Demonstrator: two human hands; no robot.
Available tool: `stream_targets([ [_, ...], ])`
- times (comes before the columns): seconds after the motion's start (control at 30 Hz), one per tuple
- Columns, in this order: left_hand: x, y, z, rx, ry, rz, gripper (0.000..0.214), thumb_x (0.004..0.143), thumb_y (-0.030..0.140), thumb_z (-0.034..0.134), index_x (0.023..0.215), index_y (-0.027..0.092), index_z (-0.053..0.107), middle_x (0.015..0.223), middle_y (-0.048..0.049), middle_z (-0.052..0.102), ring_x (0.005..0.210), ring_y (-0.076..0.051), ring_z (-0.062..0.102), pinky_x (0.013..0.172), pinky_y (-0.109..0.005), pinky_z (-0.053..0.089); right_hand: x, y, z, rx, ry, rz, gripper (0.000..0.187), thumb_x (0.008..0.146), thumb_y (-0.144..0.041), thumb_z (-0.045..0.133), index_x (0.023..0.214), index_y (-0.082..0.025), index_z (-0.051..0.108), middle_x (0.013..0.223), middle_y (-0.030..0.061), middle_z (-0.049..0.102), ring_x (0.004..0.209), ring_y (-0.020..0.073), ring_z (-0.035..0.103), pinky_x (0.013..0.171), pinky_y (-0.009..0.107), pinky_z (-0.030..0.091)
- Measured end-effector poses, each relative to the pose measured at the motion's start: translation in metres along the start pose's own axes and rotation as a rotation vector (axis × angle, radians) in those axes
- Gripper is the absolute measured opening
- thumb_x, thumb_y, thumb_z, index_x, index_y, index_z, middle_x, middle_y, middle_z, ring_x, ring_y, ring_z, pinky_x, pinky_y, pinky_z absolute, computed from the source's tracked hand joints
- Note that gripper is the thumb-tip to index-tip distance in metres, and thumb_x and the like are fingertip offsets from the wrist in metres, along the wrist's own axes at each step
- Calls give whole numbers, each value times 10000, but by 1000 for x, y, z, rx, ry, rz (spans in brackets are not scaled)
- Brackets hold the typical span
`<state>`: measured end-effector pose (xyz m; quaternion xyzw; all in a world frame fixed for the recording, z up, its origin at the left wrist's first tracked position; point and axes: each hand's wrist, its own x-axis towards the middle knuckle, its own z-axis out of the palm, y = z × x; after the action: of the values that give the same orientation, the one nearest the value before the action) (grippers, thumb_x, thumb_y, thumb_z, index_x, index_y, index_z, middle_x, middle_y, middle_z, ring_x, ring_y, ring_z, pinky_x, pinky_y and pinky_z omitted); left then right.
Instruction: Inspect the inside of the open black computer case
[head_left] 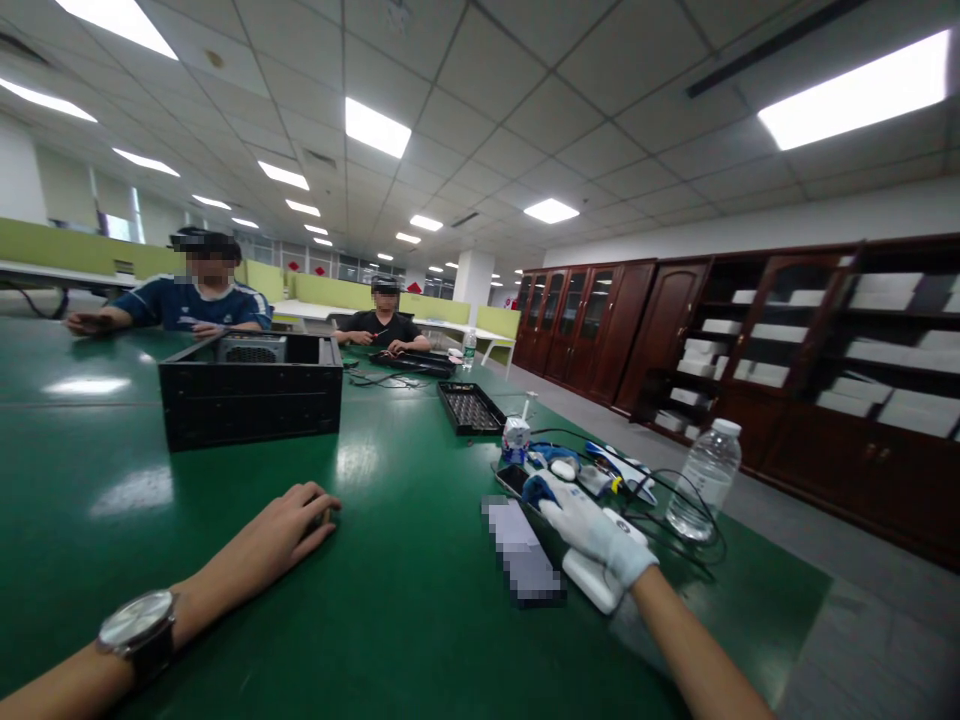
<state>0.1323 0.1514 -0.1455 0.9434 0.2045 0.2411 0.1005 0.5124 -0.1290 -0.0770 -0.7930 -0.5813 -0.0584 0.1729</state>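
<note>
My left hand (pixel 296 520), bare and with a wristwatch (pixel 139 625) on its wrist, rests on the green tabletop (pixel 360 620). Its fingers are loosely bent, the thumb apart from them; a small tan spot shows in the gap, too small to name. My right hand (pixel 581 520) wears a white work glove with blue fingertips. Its fingers are curled together beside a dark phone-like device (pixel 513 480), and whatever they hold is hidden. A blurred pale rectangular item (pixel 520 550) lies to its left. Under the gloved wrist is a white rounded object (pixel 592 582).
A black computer case (pixel 251 400) stands at the left. Past my right hand are a small carton (pixel 515 440), black cables (pixel 660 470) and a water bottle (pixel 705 480). A black tray (pixel 471 410) lies farther back. Two people (pixel 202 285) sit across the table.
</note>
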Motion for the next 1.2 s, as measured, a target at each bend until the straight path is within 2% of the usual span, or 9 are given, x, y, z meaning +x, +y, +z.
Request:
stream_targets([
  [0.17,0,-3,2,7,-11,2,393,988,495,466,1233,251,654,1186,-95,597,1044,-268,615,936,-426,527,0,-6,2,-59,-57,77,452,868,-147,433,1272,-79,626,1272,208,671,1160,309,630,1065,430,426],
  [0.37,2,-8,5,33,-28,18,385,989,477,465,1232,243,650,1179,-101,596,1051,-272,604,932,-432,516,-1,-19,0,-25,-81,72,446,853,-140,446,1257,-70,622,1275,216,659,1158,309,618,1048,409,422],
  [0.57,2,-9,4,32,-36,1,382,990,495,472,1247,267,639,1202,-90,593,1061,-264,604,938,-418,518,-12,-32,3,101,-79,-29,304,834,-133,436,1028,-206,658,1077,61,722,971,218,641,898,294,474],
  [0.7,0,-6,2,21,-30,-6,383,988,497,476,1244,266,642,1202,-89,603,1054,-261,607,922,-402,528,-15,-40,1,185,-7,-27,237,835,-150,435,936,-214,639,950,50,706,865,215,625,818,296,471],
  [0.8,0,-5,1,7,-27,-10,388,984,500,486,1246,263,647,1202,-92,609,1040,-259,609,915,-401,531,-11,-43,-1,196,45,-5,247,844,-175,428,987,-192,629,998,83,696,900,234,619,865,331,461],
  [0.9,0,-2,0,-4,-26,-8,384,984,497,489,1237,261,656,1194,-95,613,1037,-260,609,914,-406,530,-8,-43,0,200,67,-27,334,862,-189,418,1129,-173,619,1114,108,686,1015,250,615,962,356,442],
  [1.0,0,0,-2,0,-30,-1,381,992,484,473,1230,249,655,1179,-99,610,1041,-264,608,918,-418,525,-9,-42,4,202,49,-85,379,876,-187,394,1184,-180,615,1181,107,681,1101,252,610,1029,370,428],
  [1.13,0,1,-2,-1,-16,7,368,989,479,480,1225,257,655,1174,-90,614,1031,-260,614,915,-409,526,-8,-38,11,189,33,-106,452,888,-188,390,1299,-160,578,1342,136,626,1245,278,561,1115,442,386],
  [1.2,0,2,-1,0,-10,8,365,987,482,483,1222,262,656,1173,-86,616,1026,-257,617,910,-401,527,-7,-36,14,197,18,-122,475,882,-169,410,1332,-160,564,1342,137,631,1250,285,563,1125,465,384],
])
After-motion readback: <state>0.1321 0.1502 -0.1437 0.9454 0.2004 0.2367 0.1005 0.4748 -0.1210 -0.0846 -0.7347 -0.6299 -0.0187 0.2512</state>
